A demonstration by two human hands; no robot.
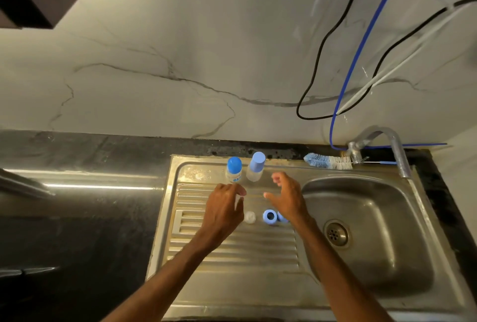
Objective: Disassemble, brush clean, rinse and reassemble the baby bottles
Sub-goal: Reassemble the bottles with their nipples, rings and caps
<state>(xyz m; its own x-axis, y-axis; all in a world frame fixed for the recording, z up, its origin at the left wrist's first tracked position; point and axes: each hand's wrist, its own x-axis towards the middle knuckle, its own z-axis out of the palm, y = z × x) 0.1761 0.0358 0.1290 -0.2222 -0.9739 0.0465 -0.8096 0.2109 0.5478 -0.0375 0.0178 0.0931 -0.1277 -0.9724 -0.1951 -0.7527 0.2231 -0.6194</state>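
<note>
Steel drainboard (pixel 232 257), dark counter (pixel 77 231); left hand (pixel 224 201) and right hand (pixel 286 196) held above it, fingers loosely spread, nothing gripped; clear teat (pixel 249 217) and blue ring (pixel 270 216) laid between the wrists; bright-capped bottle (pixel 234 170) and pale-capped bottle (pixel 255 167) stood upright near the rear edge; brush (pixel 327 161) laid along the rear rim.

Two bottles (pixel 244 169) upright on drainboard (pixel 232 252), left of basin (pixel 374 218).

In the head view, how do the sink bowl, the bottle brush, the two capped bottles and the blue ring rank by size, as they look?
1. sink bowl
2. bottle brush, long but thin
3. darker-capped bottle and paler-capped bottle: alike, not ranked
4. blue ring, smallest, though nearer the camera
</note>
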